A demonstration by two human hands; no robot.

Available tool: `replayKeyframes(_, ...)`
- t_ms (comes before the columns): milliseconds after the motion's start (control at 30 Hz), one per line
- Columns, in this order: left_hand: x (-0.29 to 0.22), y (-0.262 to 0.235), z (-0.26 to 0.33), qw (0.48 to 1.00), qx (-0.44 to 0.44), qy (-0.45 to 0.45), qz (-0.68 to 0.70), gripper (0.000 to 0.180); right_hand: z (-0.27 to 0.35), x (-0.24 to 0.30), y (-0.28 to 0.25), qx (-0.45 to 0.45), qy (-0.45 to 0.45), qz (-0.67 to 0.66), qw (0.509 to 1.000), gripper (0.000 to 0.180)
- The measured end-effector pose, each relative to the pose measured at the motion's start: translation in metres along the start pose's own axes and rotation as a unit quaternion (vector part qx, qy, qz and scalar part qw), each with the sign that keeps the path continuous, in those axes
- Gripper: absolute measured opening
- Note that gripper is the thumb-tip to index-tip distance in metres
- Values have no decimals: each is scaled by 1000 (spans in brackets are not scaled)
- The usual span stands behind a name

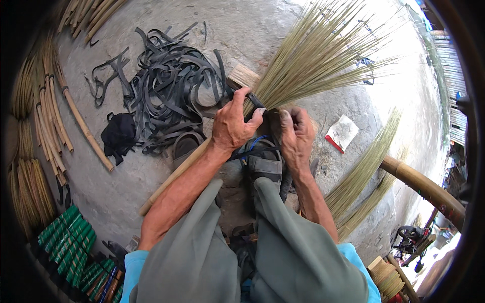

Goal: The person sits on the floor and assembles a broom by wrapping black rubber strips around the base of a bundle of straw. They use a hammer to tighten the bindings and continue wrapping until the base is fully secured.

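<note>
Now I see my left hand (231,123) and right hand (297,135) gripping the broom bundle (308,60), seemingly pinching a black strap (255,101) beside the strap pile (166,86).

strap pile (166,86) left of broom bundle (313,55); packet (342,133) right.

A rough grey concrete floor (262,25) is shown. On it are laid a tangle of black rubber strips (166,86), a black cloth (118,134), bamboo poles (83,126), a wooden block (243,76), a white-and-red packet (342,133) and green-wrapped handles (68,237).
</note>
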State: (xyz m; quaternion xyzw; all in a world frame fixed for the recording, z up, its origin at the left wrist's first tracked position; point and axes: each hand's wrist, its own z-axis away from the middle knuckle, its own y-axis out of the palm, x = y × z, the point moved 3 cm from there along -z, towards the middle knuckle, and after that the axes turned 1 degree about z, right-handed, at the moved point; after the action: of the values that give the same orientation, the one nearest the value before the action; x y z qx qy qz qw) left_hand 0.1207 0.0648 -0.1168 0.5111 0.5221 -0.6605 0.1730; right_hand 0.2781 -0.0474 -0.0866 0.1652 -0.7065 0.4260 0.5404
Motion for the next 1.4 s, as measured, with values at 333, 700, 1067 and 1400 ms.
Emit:
replayKeyframes(333,1,-1,-1,1000,-13,5,0,58,-8,0,33,30,-1,-40,999,21)
replayKeyframes(700,3,-2,-2,1000,-12,5,8,59,-8,1,39,11,-54,18,998,20)
replayKeyframes(1067,-6,-1,2,990,-75,115,-32,36,-8,15,42,-17,-205,177,962,14)
replayKeyframes(1400,-1,-3,2,992,-68,90,53,25,-15,41,31,92,-236,228,940,13)
